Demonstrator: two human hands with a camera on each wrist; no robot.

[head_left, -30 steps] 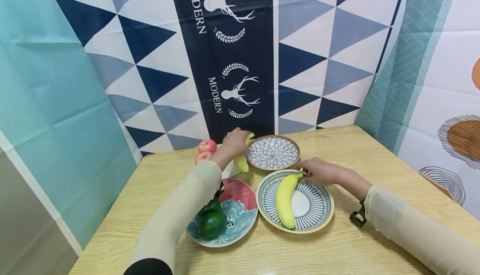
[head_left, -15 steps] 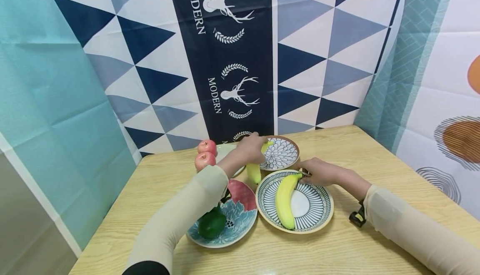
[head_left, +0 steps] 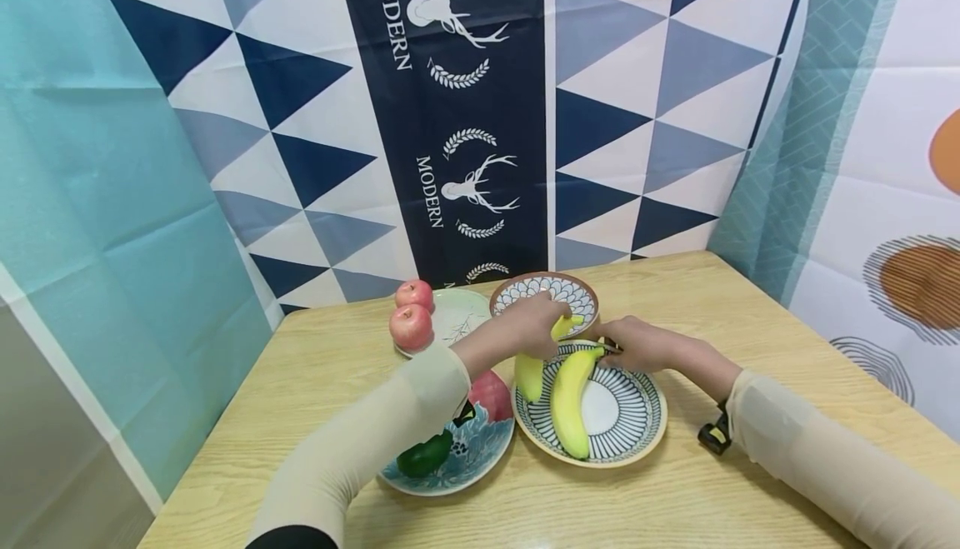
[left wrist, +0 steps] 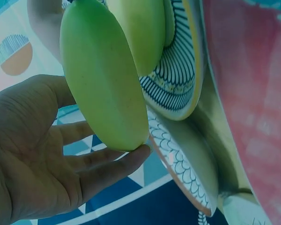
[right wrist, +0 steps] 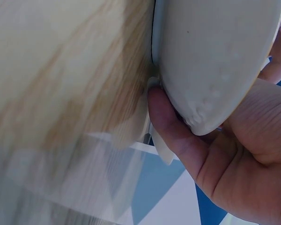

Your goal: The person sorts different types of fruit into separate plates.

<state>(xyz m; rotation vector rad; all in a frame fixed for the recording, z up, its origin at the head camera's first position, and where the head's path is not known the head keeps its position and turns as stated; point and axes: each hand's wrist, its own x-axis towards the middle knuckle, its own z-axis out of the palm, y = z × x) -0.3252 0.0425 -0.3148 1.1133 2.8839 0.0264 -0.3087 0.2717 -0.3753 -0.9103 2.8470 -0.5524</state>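
Head view: left hand [head_left: 536, 324] is gripping a curved yellow banana [head_left: 529, 378] over the left of a round, blue-lined plate [head_left: 602, 406], contact unclear; right hand [head_left: 637, 343] is pinching its far-right rim beside wood-grained tabletop [head_left: 690, 291].

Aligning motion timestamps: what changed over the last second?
Left grip carried its banana rightward and nearer, from by the pale plate to over the left side of the striped plate; nothing released. Unchanged: right grip holding that plate, other banana, apples.
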